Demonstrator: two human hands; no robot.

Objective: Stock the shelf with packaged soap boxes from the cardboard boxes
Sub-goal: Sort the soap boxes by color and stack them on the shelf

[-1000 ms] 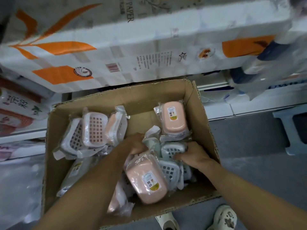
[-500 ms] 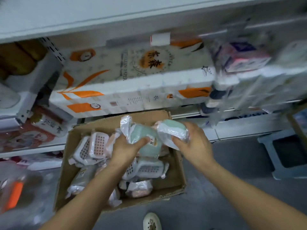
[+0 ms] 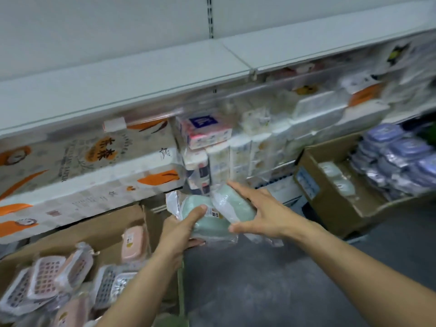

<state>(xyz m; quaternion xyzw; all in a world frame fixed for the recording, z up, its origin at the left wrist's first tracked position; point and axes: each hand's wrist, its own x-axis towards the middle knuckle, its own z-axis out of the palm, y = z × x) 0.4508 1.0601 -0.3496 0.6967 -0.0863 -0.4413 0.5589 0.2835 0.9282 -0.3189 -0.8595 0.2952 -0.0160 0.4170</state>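
Observation:
My left hand (image 3: pixel 180 228) grips a pale green soap box in clear plastic wrap (image 3: pixel 207 226), thumb across its top. My right hand (image 3: pixel 262 212) holds a second green wrapped soap box (image 3: pixel 232 204), fingers spread around it. Both packs are held together in the air, right of the open cardboard box (image 3: pixel 113 226) at lower left. That box holds several wrapped pink and white soap boxes (image 3: pixel 133 241). A bare white shelf board (image 3: pixel 141 76) runs across above.
Large tissue-paper packs with orange print (image 3: pixel 82 171) and smaller tissue packs (image 3: pixel 207 133) fill the shelf below the white board. A second cardboard box (image 3: pixel 330 185) with blue-lidded packs (image 3: pixel 396 156) stands at right. Grey floor lies below my arms.
Both hands lifted the two green soap boxes out of the carton and carried them up and to the right. The view swung up toward the shelf.

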